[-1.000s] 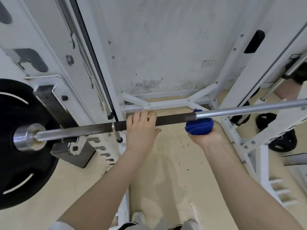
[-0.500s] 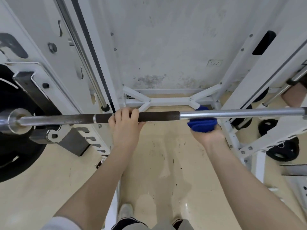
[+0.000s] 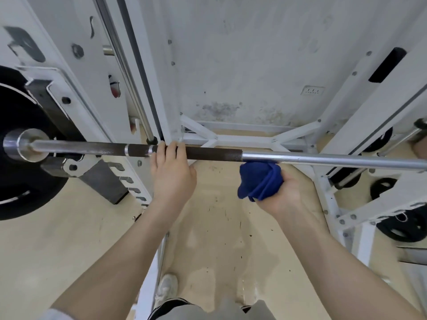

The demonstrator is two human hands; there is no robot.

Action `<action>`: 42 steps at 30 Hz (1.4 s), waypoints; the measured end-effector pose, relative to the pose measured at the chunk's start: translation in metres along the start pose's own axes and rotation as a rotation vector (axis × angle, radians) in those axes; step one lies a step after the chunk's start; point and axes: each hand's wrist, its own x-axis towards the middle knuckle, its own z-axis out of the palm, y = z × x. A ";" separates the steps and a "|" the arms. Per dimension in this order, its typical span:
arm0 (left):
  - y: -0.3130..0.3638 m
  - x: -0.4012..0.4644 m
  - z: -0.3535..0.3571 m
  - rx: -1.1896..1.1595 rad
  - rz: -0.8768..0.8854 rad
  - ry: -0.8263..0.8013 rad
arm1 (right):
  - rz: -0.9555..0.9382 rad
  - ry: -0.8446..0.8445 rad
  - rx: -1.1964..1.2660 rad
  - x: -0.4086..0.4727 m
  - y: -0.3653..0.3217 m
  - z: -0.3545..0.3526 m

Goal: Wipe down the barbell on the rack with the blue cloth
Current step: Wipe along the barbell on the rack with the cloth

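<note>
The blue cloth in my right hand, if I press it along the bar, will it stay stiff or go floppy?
Likely floppy: the blue cloth sits bunched in soft folds in the right hand, with an edge drooping below. It looks light and should mould around the barbell. Probably not slippery, since the weave looks matte, though that is hard to confirm.

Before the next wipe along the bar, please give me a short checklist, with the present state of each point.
1. Left hand grips the barbell to steady it: ok.
2. Right hand holds the blue cloth: ok.
3. Cloth wrapped around the bar: not ok; it is bunched just below the bar.
4. Cloth touching the bar: cannot tell.
5. Bar to the right of the cloth free of things in the way: ok as far as the picture shows.
6. Black plate still on the left end: ok.
</note>
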 end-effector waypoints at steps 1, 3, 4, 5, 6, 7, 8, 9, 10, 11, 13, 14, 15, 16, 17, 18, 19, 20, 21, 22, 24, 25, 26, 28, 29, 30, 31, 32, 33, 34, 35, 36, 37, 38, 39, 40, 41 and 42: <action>0.009 0.001 -0.002 -0.030 0.005 0.005 | -0.013 -0.006 -0.027 -0.008 -0.007 -0.002; 0.028 0.006 -0.003 -0.085 0.066 -0.002 | -0.088 -0.024 -0.084 -0.021 -0.016 -0.003; 0.038 0.009 -0.003 -0.092 0.120 -0.019 | -0.181 -0.038 -0.119 -0.028 -0.019 -0.002; 0.048 0.013 -0.002 -0.083 0.181 -0.046 | -0.321 -0.032 -0.179 -0.034 -0.020 0.001; 0.057 0.016 -0.001 -0.064 0.234 -0.083 | -0.505 -0.010 -0.284 -0.039 -0.022 0.004; 0.065 0.019 0.002 -0.040 0.272 -0.130 | -0.706 -0.007 -0.427 -0.045 -0.025 0.008; 0.072 0.021 0.004 -0.016 0.299 -0.173 | -0.922 -0.004 -0.619 -0.047 -0.027 0.009; 0.077 0.024 0.007 0.010 0.323 -0.202 | -1.118 0.017 -0.860 -0.042 -0.028 0.009; 0.081 0.027 0.010 0.039 0.345 -0.212 | -1.253 0.072 -1.143 -0.032 -0.029 0.007; 0.084 0.029 0.013 0.071 0.360 -0.210 | -1.287 0.140 -1.444 -0.022 -0.027 0.005; 0.086 0.033 0.015 0.100 0.357 -0.188 | -1.171 0.169 -1.897 0.003 -0.018 0.002; 0.086 0.034 0.016 0.098 0.355 -0.174 | -1.151 0.144 -1.975 0.013 -0.013 0.002; 0.086 0.034 0.016 0.088 0.357 -0.157 | -1.163 0.134 -1.999 0.022 -0.009 0.004; 0.086 0.034 0.018 0.075 0.359 -0.136 | -1.234 0.156 -1.984 0.030 -0.007 0.007; 0.086 0.033 0.019 0.067 0.358 -0.120 | -1.337 0.198 -1.968 0.037 -0.006 0.010; 0.085 0.032 0.020 0.062 0.354 -0.115 | -1.444 0.225 -1.964 0.042 -0.007 0.013; 0.085 0.032 0.020 0.056 0.345 -0.115 | -1.496 0.203 -1.986 0.045 -0.009 0.014; 0.085 0.032 0.020 0.047 0.335 -0.114 | -1.526 0.158 -2.033 0.045 -0.014 0.014; 0.085 0.032 0.020 0.037 0.324 -0.118 | -1.508 0.134 -2.099 0.043 -0.021 0.014; 0.085 0.032 0.020 0.029 0.314 -0.129 | -1.460 0.132 -2.150 0.043 -0.032 0.011; 0.084 0.034 0.018 0.029 0.305 -0.157 | -1.206 0.209 -2.211 0.046 -0.064 0.006; 0.085 0.035 0.017 0.035 0.306 -0.166 | -1.101 0.264 -2.231 0.049 -0.081 0.003; 0.085 0.035 0.016 0.038 0.306 -0.174 | -1.012 0.303 -2.207 0.052 -0.094 0.001; 0.086 0.037 0.016 0.041 0.307 -0.181 | -0.949 0.383 -2.175 0.054 -0.094 0.005; 0.086 0.037 0.016 0.037 0.306 -0.182 | -1.055 0.415 -2.210 0.055 -0.078 0.007; 0.086 0.038 0.017 0.035 0.306 -0.178 | -1.168 0.412 -2.212 0.051 -0.055 0.011; 0.085 0.039 0.018 0.041 0.307 -0.173 | -1.216 0.350 -2.184 0.044 -0.028 0.016; 0.085 0.040 0.018 0.052 0.309 -0.171 | -1.271 0.276 -2.145 0.041 -0.005 0.020; 0.084 0.042 0.018 0.058 0.312 -0.175 | -1.307 0.214 -2.119 0.038 0.006 0.021; 0.084 0.043 0.018 0.050 0.320 -0.188 | -1.347 0.170 -2.119 0.038 0.005 0.021; 0.085 0.044 0.016 0.031 0.330 -0.211 | -1.386 0.125 -2.142 0.039 -0.006 0.015; 0.086 0.046 0.013 0.013 0.341 -0.237 | -1.435 0.106 -2.173 0.043 -0.021 0.005; 0.088 0.048 0.010 0.006 0.351 -0.263 | -1.435 0.146 -2.195 0.044 -0.038 -0.007; 0.088 0.050 0.008 0.006 0.359 -0.285 | -1.421 0.241 -2.186 0.045 -0.056 -0.021; 0.089 0.052 0.008 0.011 0.364 -0.307 | -1.391 0.368 -2.164 0.043 -0.074 -0.035; 0.089 0.053 0.007 0.023 0.363 -0.334 | -1.374 0.497 -2.116 0.040 -0.086 -0.047; 0.090 0.055 0.007 0.044 0.363 -0.363 | -1.354 0.594 -2.054 0.037 -0.090 -0.053; 0.091 0.056 0.006 0.073 0.371 -0.384 | -1.351 0.679 -1.988 0.038 -0.088 -0.053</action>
